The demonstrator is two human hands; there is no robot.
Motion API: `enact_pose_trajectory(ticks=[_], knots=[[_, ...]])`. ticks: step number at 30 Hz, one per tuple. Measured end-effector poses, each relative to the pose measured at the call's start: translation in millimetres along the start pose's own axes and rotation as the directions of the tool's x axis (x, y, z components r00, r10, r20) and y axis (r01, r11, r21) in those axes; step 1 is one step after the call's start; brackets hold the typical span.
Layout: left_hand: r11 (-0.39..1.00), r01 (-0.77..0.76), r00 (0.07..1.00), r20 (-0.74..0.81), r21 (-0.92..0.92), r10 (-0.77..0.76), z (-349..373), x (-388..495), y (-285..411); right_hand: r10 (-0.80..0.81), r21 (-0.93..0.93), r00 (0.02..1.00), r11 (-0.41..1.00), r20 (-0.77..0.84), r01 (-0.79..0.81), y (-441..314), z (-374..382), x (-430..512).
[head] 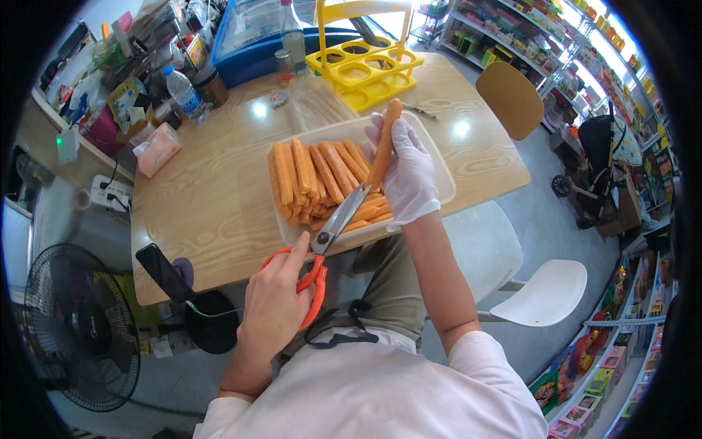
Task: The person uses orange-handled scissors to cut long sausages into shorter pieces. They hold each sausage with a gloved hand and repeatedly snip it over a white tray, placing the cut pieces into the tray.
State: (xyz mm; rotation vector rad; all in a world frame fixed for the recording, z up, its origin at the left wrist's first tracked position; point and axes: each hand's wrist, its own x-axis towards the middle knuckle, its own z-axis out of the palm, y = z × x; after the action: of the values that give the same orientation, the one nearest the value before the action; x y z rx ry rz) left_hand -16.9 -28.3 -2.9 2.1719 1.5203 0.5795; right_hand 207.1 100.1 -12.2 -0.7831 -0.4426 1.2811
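Observation:
My left hand [278,299], bare, grips the red handles of a pair of scissors [335,222]. The blades point up and to the right, their tips at the lower end of an orange sausage [385,142]. That sausage is in my right hand [410,170], which wears a thin clear plastic glove, and it tilts upright over the tray. Below lies a white plastic tray [447,189] with several more orange sausages [307,170] heaped in its left and middle parts. Whether the blades touch the sausage I cannot tell.
Behind the tray lies a clear bag of wooden skewers [318,104]. A yellow bottle carrier [362,66], a glass bottle [293,38] and a water bottle [185,93] stand farther back. A tissue pack [157,149] is at left. A fan [82,329] stands beside the wooden table [192,219].

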Motion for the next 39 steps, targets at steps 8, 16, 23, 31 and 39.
enact_pose_trajectory(ticks=[8, 16, 23, 31, 39], knots=[[1.0, -0.019, 1.0, 0.016, 0.0, 0.019, -0.2, 1.3, 3.1, 0.023, -0.035, 0.998, 0.999, -0.064, -0.026, 1.4, 2.9, -1.5], [1.0, -0.021, 0.999, 0.03, 0.015, 0.021, 0.1, 4.4, 2.9, 0.001, -0.102, 0.996, 0.995, -0.089, -0.011, 5.9, 8.0, -7.1], [0.999, 0.027, 0.997, 0.071, -0.029, -0.025, 0.4, 2.7, 1.6, 0.042, -0.076, 0.996, 0.996, -0.084, -0.048, 14.5, 3.2, -1.5], [0.982, 0.169, 0.985, 0.044, -0.084, -0.165, -7.9, -12.0, -15.7, 0.008, -0.693, 0.965, 0.697, 0.261, 0.182, 66.3, -4.9, 40.2], [0.971, 0.231, 0.972, 0.057, -0.068, -0.227, -8.0, -16.1, -25.7, 0.071, -0.835, 0.833, 0.006, 0.549, 0.55, 80.6, 4.9, 22.3]])
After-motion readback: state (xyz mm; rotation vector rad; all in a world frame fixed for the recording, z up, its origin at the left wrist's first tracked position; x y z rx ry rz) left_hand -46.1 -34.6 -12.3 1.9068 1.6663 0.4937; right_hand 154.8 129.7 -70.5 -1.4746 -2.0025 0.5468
